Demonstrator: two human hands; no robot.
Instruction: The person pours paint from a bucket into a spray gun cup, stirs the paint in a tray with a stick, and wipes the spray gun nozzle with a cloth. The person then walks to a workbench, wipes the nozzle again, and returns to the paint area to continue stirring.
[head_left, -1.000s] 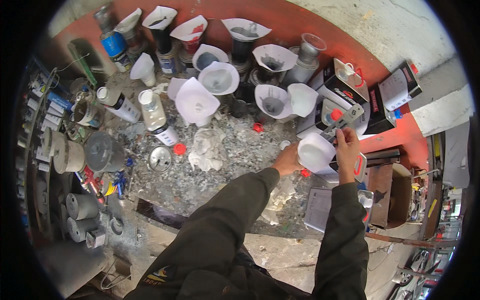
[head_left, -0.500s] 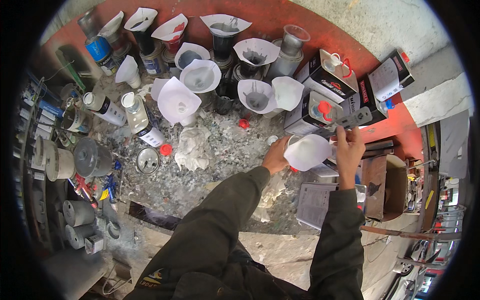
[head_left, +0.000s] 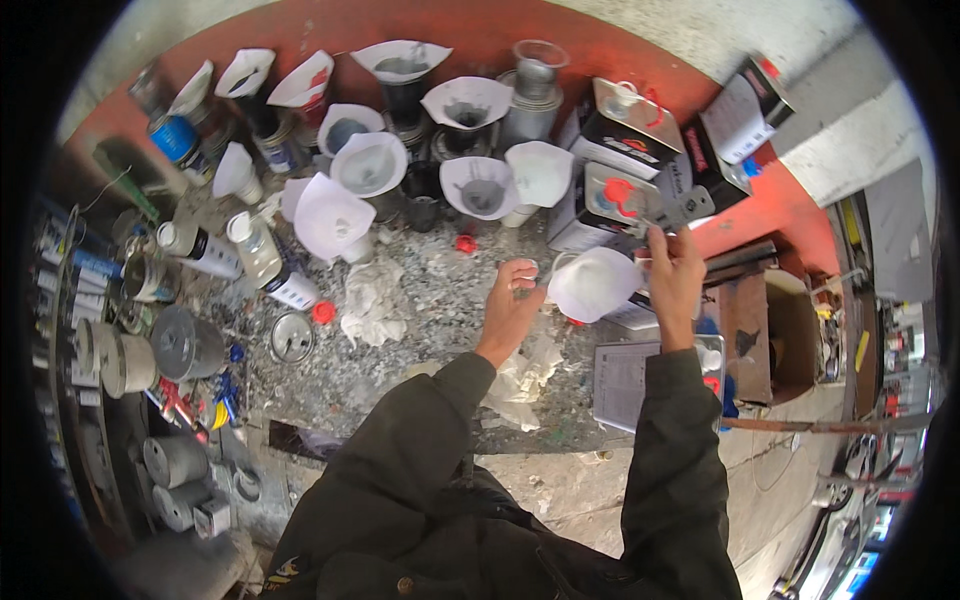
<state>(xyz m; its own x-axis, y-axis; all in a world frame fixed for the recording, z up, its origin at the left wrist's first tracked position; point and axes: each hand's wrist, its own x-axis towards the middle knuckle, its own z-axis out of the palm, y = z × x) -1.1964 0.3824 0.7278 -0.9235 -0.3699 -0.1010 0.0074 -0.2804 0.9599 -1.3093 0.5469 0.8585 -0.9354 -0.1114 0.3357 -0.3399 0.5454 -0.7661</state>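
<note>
Pinching a flat grey metal strip [head_left: 688, 207] in the right hand [head_left: 674, 275], thumb and fingertips closed on its near end, slanting it up and away in front of a rectangular tin [head_left: 590, 222] with a red cap [head_left: 620, 192]. Hard to make out the strip's lower end, lost among fingers and against the tin. Over to the left hand [head_left: 512, 310]: half open, fingers loosely curled, with a small white cap [head_left: 529, 268] right at the fingertips, mostly covered; cannot tell whether gripped or merely passed in front. And between the hands, a smooth white paper strainer [head_left: 597, 285], wide and cone-mouthed, hiding most of the support beneath. Rough going underneath, on a worktop [head_left: 430, 325] crusted with grey paint specks, past a crumpled white rag [head_left: 373, 303] and a shiny round lid [head_left: 292, 337]. Farther back, more pointed paper cones, including a red-streaked one [head_left: 303, 82] and a grey-pooled one [head_left: 478, 190], crowding each other and masking the cups below. On the right, a flat-sided can [head_left: 622, 388] partly covered by the dark sleeve [head_left: 678, 440], near a torn cardboard box [head_left: 742, 335]. Cut off by the black fisheye rim, lower right, a car [head_left: 822, 515], blurred.
</note>
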